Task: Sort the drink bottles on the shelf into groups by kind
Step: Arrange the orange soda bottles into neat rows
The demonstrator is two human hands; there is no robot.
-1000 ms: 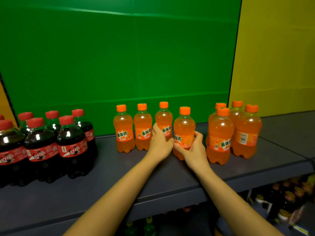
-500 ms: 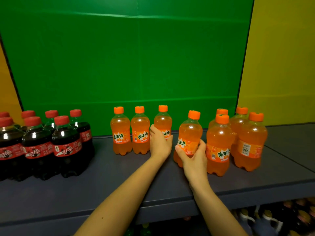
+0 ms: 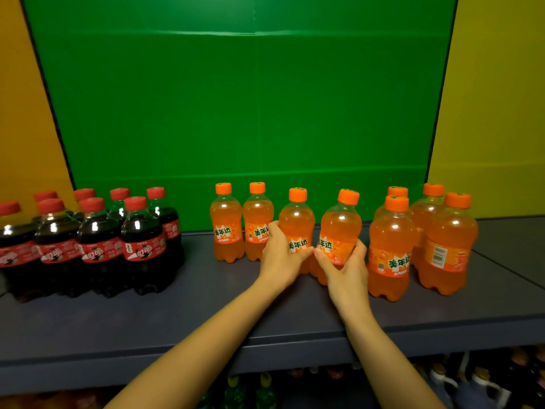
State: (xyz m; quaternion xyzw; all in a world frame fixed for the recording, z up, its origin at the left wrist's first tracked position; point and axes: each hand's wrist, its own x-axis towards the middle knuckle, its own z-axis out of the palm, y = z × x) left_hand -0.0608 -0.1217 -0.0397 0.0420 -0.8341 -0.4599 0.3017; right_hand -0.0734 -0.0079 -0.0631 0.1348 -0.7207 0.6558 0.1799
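Both bare forearms reach forward and converge, hands side by side.
The left hand curls round an upright orange bottle, fingers on its left side and thumb across the front; the right hand grips a tilted orange bottle low down, the two thumb tips almost touching.

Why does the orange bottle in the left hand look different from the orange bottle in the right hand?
The left-hand bottle stands straight up, while the right-hand bottle leans, its cap tipped to the right. The left hand holds the left-hand bottle from its left side; the right hand wraps the right-hand bottle low at the front. Both are orange soda with orange caps and matching labels.
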